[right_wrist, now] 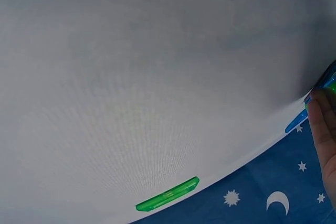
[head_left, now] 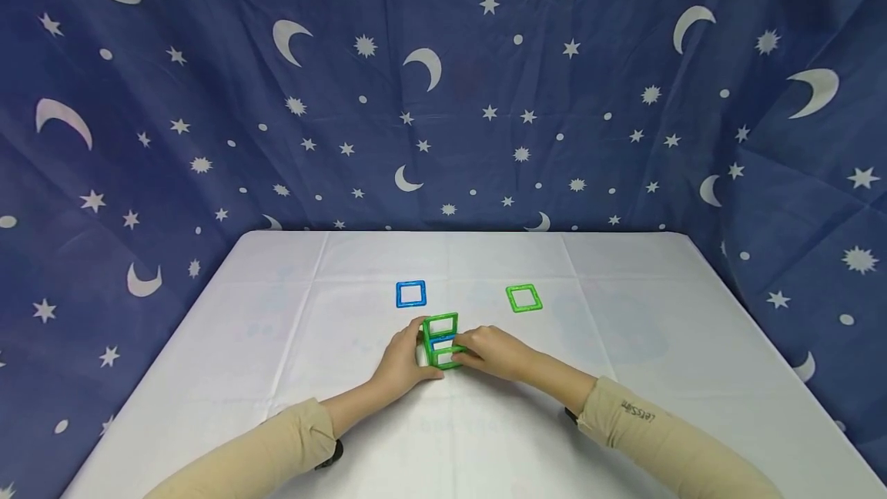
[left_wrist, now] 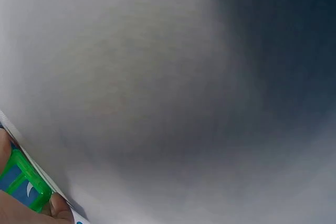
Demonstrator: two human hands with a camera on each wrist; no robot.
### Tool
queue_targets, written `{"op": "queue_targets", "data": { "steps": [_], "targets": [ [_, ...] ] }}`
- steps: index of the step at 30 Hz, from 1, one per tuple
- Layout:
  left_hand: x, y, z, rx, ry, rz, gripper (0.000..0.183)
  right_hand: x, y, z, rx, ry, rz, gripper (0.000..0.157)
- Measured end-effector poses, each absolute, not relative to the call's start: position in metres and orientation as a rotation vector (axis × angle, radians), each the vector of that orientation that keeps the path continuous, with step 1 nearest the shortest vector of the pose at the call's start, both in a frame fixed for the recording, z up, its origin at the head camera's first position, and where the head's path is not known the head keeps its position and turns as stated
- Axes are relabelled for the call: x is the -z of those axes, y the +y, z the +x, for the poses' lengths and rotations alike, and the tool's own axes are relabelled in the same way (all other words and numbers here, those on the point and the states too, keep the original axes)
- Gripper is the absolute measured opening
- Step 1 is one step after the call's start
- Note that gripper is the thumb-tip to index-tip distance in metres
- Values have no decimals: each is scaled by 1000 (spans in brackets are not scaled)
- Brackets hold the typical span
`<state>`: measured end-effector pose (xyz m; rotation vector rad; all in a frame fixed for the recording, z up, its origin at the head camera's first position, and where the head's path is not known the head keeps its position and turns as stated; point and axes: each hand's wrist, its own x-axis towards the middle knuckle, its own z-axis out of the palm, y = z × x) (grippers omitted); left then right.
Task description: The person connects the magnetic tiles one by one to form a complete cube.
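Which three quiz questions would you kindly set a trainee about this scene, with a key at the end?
1. True or false: in the head view, the loose blue square lies left of the loose green square.
2. What pattern does the backdrop carry: A) stripes, B) moons and stars, C) flowers?
3. How many hands are at the green-and-blue structure?

Key:
1. True.
2. B.
3. Two: the left hand at its left side, the right hand at its right.
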<state>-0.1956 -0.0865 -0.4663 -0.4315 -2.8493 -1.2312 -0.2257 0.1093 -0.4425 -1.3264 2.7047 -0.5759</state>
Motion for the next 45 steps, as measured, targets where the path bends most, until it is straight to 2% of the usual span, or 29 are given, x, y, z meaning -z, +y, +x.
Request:
{"op": "queue_targets", "data": {
  "steps": [5, 15, 29, 45],
  "targets": [
    [468, -90, -197, 1253, -2842, -454, 88, 439, 110, -225, 542, 2710, -1356, 13],
    [467, -92, -202, 1292, -2819, -549, 77, 439, 112, -227, 489, 2721, -1442, 5],
    [465, -92, -200, 1203, -2878, -468, 81, 447, 117, -228, 641, 2709, -1397, 14],
    [465, -94, -200, 1207, -2887, -400, 85, 443, 114, -226, 654, 2698, -1375, 12]
  ]
}}
